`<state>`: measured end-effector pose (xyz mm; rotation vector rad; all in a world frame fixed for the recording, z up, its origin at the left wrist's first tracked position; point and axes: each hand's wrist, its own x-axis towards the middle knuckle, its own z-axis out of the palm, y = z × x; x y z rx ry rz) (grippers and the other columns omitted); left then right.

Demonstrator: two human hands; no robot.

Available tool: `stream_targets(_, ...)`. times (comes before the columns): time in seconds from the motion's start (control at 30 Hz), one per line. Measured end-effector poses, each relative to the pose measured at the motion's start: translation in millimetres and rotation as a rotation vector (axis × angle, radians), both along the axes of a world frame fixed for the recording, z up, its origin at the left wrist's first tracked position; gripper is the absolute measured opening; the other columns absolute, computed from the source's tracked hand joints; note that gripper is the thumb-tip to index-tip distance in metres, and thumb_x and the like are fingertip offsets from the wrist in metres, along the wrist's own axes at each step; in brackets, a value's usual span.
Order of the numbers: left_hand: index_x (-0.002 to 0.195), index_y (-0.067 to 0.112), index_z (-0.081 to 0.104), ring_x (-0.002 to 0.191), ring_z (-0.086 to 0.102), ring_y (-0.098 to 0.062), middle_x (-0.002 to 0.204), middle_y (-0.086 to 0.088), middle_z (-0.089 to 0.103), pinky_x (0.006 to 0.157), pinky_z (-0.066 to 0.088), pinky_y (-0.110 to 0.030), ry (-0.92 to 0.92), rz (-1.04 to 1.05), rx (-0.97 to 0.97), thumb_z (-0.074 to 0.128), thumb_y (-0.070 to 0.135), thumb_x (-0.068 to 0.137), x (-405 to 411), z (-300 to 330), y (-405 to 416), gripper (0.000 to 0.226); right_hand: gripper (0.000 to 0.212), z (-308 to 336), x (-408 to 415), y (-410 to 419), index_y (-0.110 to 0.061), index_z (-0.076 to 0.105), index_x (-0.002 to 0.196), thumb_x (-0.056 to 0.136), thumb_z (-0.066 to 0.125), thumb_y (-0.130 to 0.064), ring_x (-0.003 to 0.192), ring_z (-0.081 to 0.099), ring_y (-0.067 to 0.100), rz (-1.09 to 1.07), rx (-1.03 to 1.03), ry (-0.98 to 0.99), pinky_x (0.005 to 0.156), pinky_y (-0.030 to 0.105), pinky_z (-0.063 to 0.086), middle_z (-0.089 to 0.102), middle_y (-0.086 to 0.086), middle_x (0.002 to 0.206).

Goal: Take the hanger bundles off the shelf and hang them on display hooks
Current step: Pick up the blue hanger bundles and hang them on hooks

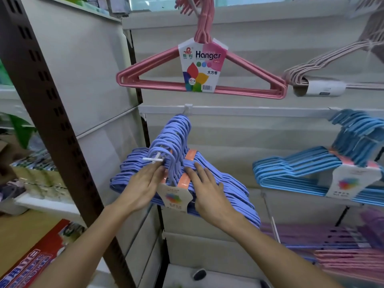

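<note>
Hangers in lilac [224, 190], many bundles together, hang on a white hook [152, 160] that sticks out from the rail [249, 110]. Both hands are on the front bundle. The left hand [143, 185] lies with straight fingers against the necks, just under the hook tip; its grip is open, it holds nothing. The right hand [209, 191] also has straight fingers, spread and pressing on the shoulders beside the orange tape [184, 180]; this grip is open too. The label [174, 197] hangs between the hands.

I think the hook is nearly full. The front bundle sits close to the tip, so a small pull forward could slide it off and it would fall. A strong push could tangle the necks. A pink bundle [199, 80] hangs above, blue ones [307, 169] at the right.
</note>
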<state>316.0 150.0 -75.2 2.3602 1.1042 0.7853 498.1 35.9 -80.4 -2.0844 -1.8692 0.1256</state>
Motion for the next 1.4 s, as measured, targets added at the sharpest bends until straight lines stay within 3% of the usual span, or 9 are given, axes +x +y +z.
stream_targets(0.1, 0.150, 0.028, 0.039, 0.143, 0.037, -0.015, 0.153, 0.003, 0.045, 0.116, 0.028, -0.040, 0.014, 0.012, 0.017, 0.023, 0.051, 0.104, 5, 2, 4, 0.054, 0.092, 2, 5, 7, -0.030, 0.009, 0.158, 0.085, 0.049, 0.010, 0.152, 0.000, 0.030, -0.006, 0.020, 0.019, 0.110, 0.072, 0.021, -0.006, -0.002, 0.167)
stream_targets(0.37, 0.154, 0.042, 0.025, 0.143, 0.038, -0.018, 0.155, 0.007, 0.041, 0.113, 0.035, -0.045, 0.048, -0.006, -0.021, 0.011, 0.066, 0.099, 24, 6, 26, 0.062, 0.088, 12, 27, 29, -0.034, 0.016, 0.156, 0.085, 0.049, 0.006, 0.152, 0.008, 0.028, 0.008, 0.060, 0.046, 0.106, 0.069, 0.029, 0.003, -0.003, 0.167)
stream_targets(0.6, 0.143, 0.058, 0.024, 0.108, 0.062, -0.030, 0.131, -0.002, 0.061, 0.092, 0.051, -0.051, -0.002, 0.016, -0.111, 0.001, 0.091, 0.076, 47, 9, 48, 0.079, 0.079, 21, 63, 56, -0.032, 0.031, 0.152, 0.084, 0.048, 0.005, 0.151, 0.020, 0.021, 0.148, 0.129, 0.131, 0.105, 0.051, 0.041, 0.023, -0.003, 0.164)
stream_targets(0.77, 0.139, 0.047, 0.040, 0.119, 0.056, -0.026, 0.131, -0.001, 0.058, 0.097, 0.047, -0.051, -0.021, 0.055, -0.100, 0.015, 0.072, 0.091, 51, 9, 61, 0.059, 0.078, 26, 67, 68, -0.027, 0.037, 0.150, 0.082, 0.048, 0.010, 0.138, 0.038, 0.027, 0.175, 0.149, 0.162, 0.095, 0.046, 0.046, 0.031, -0.003, 0.161)
stream_targets(0.97, 0.132, 0.031, 0.048, 0.118, 0.055, -0.026, 0.129, -0.001, 0.060, 0.099, 0.046, -0.052, -0.006, 0.049, -0.061, 0.011, 0.080, 0.084, 51, 5, 74, 0.078, 0.084, 22, 67, 75, -0.032, 0.032, 0.152, 0.082, 0.049, 0.010, 0.143, 0.034, 0.024, 0.158, 0.124, 0.144, 0.100, 0.045, 0.045, 0.027, -0.005, 0.162)
stream_targets(1.1, 0.134, 0.033, 0.046, 0.117, 0.056, -0.025, 0.129, 0.001, 0.059, 0.096, 0.048, -0.052, 0.016, 0.063, -0.036, 0.017, 0.071, 0.087, 50, 6, 68, 0.067, 0.088, 19, 61, 74, -0.038, 0.026, 0.153, 0.082, 0.052, 0.008, 0.143, 0.034, 0.025, 0.098, 0.103, 0.090, 0.097, 0.058, 0.046, 0.020, -0.009, 0.163)
stream_targets(1.2, 0.141, 0.033, 0.039, 0.120, 0.053, -0.029, 0.140, 0.000, 0.052, 0.090, 0.049, -0.058, 0.130, 0.039, 0.027, 0.024, 0.048, 0.099, 49, 6, 63, 0.046, 0.088, 13, 54, 72, -0.038, 0.021, 0.154, 0.085, 0.054, 0.006, 0.144, 0.030, 0.029, 0.013, 0.102, 0.051, 0.098, 0.068, 0.041, 0.016, -0.007, 0.164)
stream_targets(1.27, 0.141, 0.035, 0.038, 0.118, 0.053, -0.030, 0.145, 0.002, 0.048, 0.089, 0.049, -0.057, 0.181, 0.057, 0.002, 0.020, 0.055, 0.097, 47, 6, 61, 0.052, 0.088, 10, 47, 68, -0.036, 0.019, 0.155, 0.086, 0.055, 0.006, 0.144, 0.029, 0.031, -0.083, 0.106, 0.001, 0.101, 0.069, 0.037, 0.016, -0.004, 0.164)
stream_targets(1.4, 0.127, 0.034, 0.053, 0.107, 0.059, -0.025, 0.117, 0.002, 0.065, 0.094, 0.047, -0.053, 0.006, 0.093, -0.108, 0.017, 0.082, 0.083, 41, 8, 46, 0.075, 0.090, 6, 44, 55, -0.027, 0.009, 0.159, 0.089, 0.057, 0.005, 0.146, 0.027, 0.032, -0.141, 0.112, -0.056, 0.109, 0.060, 0.034, 0.014, 0.001, 0.166)
